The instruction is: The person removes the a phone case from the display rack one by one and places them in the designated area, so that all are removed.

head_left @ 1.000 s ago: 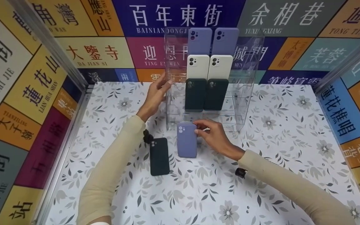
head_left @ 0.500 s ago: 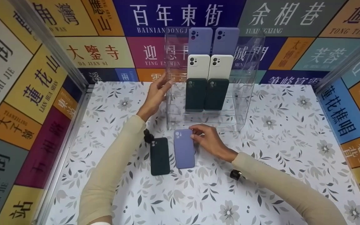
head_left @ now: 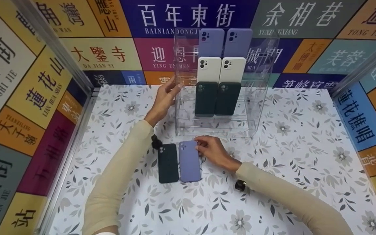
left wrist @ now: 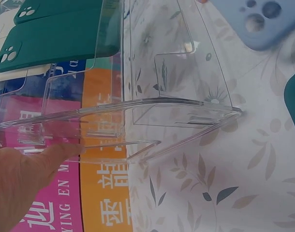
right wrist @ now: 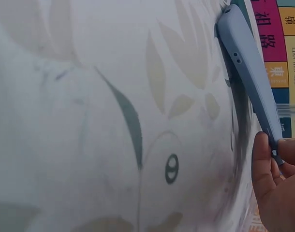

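My right hand [head_left: 214, 152] pinches the top right corner of a purple phone case [head_left: 189, 163]. In the right wrist view that purple case [right wrist: 249, 67] is seen edge-on, its held end raised and its far end close to the table. Just left of it a dark green phone case [head_left: 168, 164] lies on the table. My left hand [head_left: 164, 99] rests at the left side of a clear acrylic display stand [head_left: 219, 125]. The left wrist view shows its fingers [left wrist: 60, 153] touching the stand's side panel; the thumb's hold is hidden.
On the stand's tiers are two purple cases [head_left: 211, 42] at the top, two white cases [head_left: 209, 70] in the middle and two dark green cases [head_left: 206, 99] below. Panels printed with characters [head_left: 168, 19] wall in the flower-patterned table [head_left: 282, 137].
My right hand has brought the purple case down and left, away from the stand's front, until it lies beside the dark green case. The left hand has stayed at the stand.
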Demonstrator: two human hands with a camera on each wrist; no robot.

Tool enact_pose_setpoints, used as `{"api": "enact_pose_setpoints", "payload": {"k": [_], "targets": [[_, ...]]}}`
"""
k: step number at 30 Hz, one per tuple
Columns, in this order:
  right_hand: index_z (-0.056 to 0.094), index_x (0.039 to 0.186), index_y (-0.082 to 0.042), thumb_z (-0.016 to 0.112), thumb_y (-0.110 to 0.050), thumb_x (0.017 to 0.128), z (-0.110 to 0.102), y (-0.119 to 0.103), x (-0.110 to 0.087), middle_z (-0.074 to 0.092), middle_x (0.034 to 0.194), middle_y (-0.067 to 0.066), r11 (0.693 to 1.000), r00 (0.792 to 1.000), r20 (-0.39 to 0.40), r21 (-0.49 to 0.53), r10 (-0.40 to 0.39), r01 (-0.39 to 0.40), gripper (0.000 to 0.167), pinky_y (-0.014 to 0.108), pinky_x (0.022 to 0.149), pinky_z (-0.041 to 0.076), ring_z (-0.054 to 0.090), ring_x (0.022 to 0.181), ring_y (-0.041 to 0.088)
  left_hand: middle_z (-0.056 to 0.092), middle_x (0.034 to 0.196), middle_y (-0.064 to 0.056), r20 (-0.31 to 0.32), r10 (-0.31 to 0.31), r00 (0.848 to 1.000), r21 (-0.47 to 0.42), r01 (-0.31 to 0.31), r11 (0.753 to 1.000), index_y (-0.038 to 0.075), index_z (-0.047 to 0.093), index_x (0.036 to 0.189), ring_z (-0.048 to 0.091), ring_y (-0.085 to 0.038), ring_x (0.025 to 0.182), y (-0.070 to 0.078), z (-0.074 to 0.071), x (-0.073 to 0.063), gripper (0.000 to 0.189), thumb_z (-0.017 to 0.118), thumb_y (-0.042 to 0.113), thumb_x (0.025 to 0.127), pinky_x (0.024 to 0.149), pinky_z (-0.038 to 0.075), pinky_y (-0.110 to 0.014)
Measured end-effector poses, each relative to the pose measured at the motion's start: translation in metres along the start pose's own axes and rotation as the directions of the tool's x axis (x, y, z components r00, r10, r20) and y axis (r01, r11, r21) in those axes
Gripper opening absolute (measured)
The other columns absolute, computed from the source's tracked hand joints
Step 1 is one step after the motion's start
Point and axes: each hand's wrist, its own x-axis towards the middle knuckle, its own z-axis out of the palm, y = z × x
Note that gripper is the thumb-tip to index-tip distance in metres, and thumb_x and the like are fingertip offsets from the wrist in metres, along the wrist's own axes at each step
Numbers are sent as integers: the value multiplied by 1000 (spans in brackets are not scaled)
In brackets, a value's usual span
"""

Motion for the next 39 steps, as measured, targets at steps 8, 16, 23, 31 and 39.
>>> {"api": "enact_pose_setpoints", "payload": {"k": [8,16,23,31,39], "targets": [[73,132,10,71,5,103,7,3,-1,77,99,18,997,999,18,58,51,-52,30,33,71,66,76,82,26,53,165,-14,12,15,1000,-7,-15,1000,25,37,174,53,-34,150,1,1,-1,65,63,29,114,114,49,-67],[73,134,9,70,5,103,12,2,1,77,98,16,994,995,6,47,99,-99,31,33,70,65,77,81,26,54,164,-12,7,13,1000,-25,-13,1000,24,37,174,54,-33,149,0,0,0,66,64,29,113,114,51,-64],[77,122,8,72,6,100,12,0,4,76,96,15,996,996,-14,8,92,-92,23,27,68,63,75,79,20,52,166,-11,13,4,1000,-13,-4,1000,26,36,174,52,-33,151,-1,0,0,66,63,30,114,116,48,-67],[79,116,7,74,5,97,-6,-7,3,77,98,14,996,996,-84,-90,3,-10,20,26,74,60,75,82,23,55,165,-10,3,-8,1000,-13,8,1000,26,40,173,53,-32,150,0,0,0,65,64,31,113,115,49,-67],[78,117,8,76,3,99,-28,-16,-2,77,104,16,999,994,-111,-38,-19,15,19,30,78,64,77,89,29,52,166,-15,5,-3,1000,-31,3,1000,22,38,174,52,-35,150,-1,0,0,66,64,28,113,115,48,-68]]}}
